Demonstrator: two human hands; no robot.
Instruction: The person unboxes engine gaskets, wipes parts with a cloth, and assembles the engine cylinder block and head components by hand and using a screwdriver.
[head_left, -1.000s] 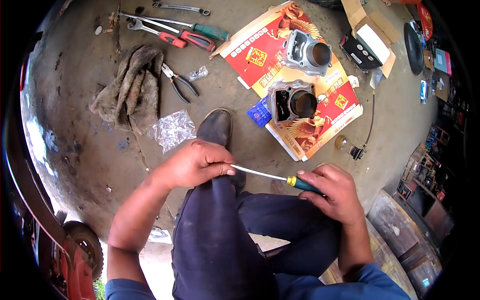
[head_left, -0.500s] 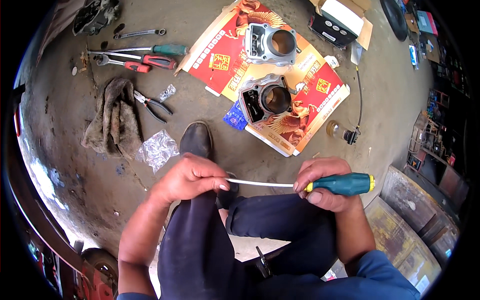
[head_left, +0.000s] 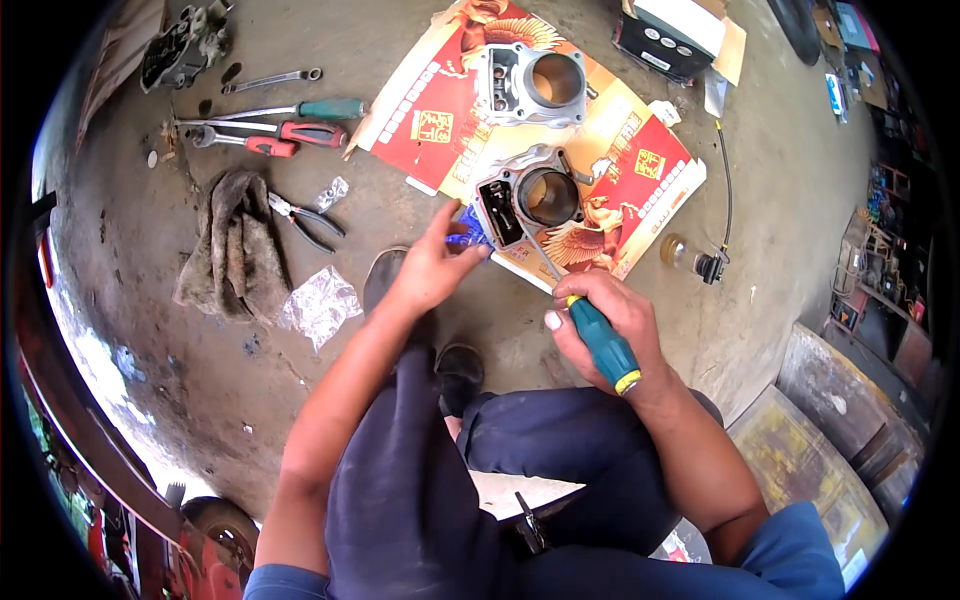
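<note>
Left hand [head_left: 432, 268] was seen with fingers parted by the blue packet [head_left: 470, 232], contact unclear. Lower cylinder block [head_left: 525, 190] was noted at upper centre of frame, nearer the left hand. Green-handled screwdriver [head_left: 603, 345] was gripped by the right hand [head_left: 632, 325], its shaft angled up-left toward the block.

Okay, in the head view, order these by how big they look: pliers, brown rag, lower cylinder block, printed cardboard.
Largest to smallest:
printed cardboard
brown rag
lower cylinder block
pliers
</note>
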